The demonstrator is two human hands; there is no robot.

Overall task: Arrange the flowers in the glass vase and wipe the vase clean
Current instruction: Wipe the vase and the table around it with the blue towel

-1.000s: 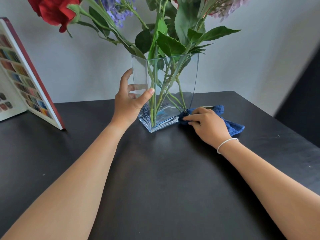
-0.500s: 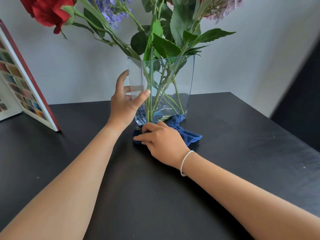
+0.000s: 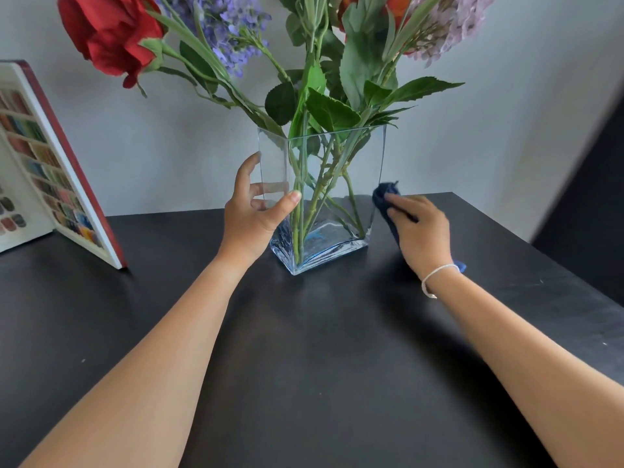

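**Vase held at left, cloth pressed to right wall**

Dark matte tabletop [image 3: 304, 349], backed by pale grey wall; faint scuffs and specks toward right edge.

Far left: open book [image 3: 50, 157] with red cover, propped upright at a slant, pages of small coloured swatches facing the camera. Well apart from the vase.

Left of centre: left hand [image 3: 253, 214], forearm reaching in from lower left. Fingers spread and wrapped around the vase's left corner, thumb on the near face, other fingers visible through the glass on the left face. Grip firm, contact plain.

Centre: clear rectangular glass vase [image 3: 334, 184], upright on the tabletop, one corner turned toward the camera, thick base tinted faintly blue. Green stems crossing inside, reaching the bottom. Above the rim: broad green leaves, red rose [image 3: 108, 32] leaning out to the left, purple flower spray [image 3: 219, 25] beside it, orange bloom partly hidden at top, pale lilac hydrangea [image 3: 449, 25] at upper right.

Right of centre: right hand [image 3: 418, 228], slightly motion-blurred, fingers closed over dark blue cloth [image 3: 385, 194], pressing it against or just beside the vase's right wall, above the table; exact contact not clear owing to blur. Cloth tail showing under the wrist. Thin white bracelet [image 3: 435, 275] on that wrist.
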